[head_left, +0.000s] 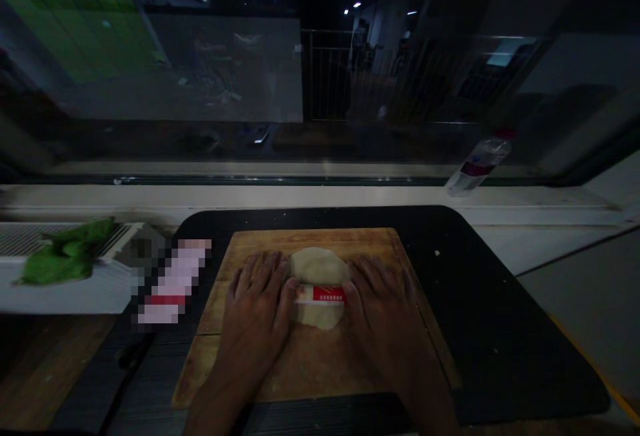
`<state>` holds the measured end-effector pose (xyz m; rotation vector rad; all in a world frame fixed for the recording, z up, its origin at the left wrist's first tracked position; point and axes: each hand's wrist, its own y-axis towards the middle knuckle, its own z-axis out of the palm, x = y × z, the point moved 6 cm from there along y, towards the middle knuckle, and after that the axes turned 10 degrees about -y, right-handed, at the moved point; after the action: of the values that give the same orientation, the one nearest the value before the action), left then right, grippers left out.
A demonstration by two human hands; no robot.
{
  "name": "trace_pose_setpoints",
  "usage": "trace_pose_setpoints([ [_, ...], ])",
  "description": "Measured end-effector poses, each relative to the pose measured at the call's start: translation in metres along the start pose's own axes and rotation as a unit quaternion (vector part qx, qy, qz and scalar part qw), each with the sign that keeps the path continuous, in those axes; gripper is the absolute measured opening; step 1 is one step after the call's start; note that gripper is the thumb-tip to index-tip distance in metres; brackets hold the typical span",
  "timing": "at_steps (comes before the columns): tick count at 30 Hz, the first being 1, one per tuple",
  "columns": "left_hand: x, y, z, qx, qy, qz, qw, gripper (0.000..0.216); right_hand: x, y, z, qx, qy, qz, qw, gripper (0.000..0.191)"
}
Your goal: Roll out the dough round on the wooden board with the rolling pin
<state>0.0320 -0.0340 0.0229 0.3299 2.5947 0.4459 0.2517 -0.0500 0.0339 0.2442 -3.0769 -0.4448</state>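
Observation:
A pale round of dough lies flat on a wooden cutting board. Across it lies a rolling pin with a red and white label in its middle. My left hand rests palm down on the pin's left end, fingers stretched out flat over the board. My right hand presses the right end the same way, fingers extended. Both hands flank the dough, and the pin's ends are hidden under my palms.
The board sits on a black mat. Green leaves lie on a white tray at the left, next to a blurred package. A plastic water bottle lies on the window ledge at the far right.

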Motion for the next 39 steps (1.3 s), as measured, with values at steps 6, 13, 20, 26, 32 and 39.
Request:
trace_pose_setpoints([
  [6,-0.005,0.023,0.0,0.012,0.021,-0.027,0.999,0.048,0.0,0.022,-0.006,0.011,0.014,-0.008,1.0,0.05],
  [13,-0.007,-0.013,-0.003,-0.016,-0.024,-0.013,1.0,0.045,0.002,-0.008,-0.001,0.0,-0.002,-0.003,1.0,0.048],
  [20,-0.006,-0.053,-0.003,-0.007,-0.038,-0.002,0.999,0.05,0.007,-0.053,0.004,-0.074,-0.017,-0.003,0.997,0.054],
  [26,-0.006,-0.015,0.001,-0.005,-0.015,0.012,1.0,0.047,0.007,-0.018,0.008,-0.069,-0.021,0.019,0.997,0.048],
  [32,-0.001,0.027,0.009,0.009,0.018,-0.004,1.0,0.044,0.001,0.014,0.005,-0.041,-0.005,0.034,0.999,0.046],
  [39,-0.004,0.008,0.004,-0.018,-0.007,0.009,1.0,0.041,0.002,-0.004,0.008,-0.051,0.015,0.027,0.998,0.047],
])
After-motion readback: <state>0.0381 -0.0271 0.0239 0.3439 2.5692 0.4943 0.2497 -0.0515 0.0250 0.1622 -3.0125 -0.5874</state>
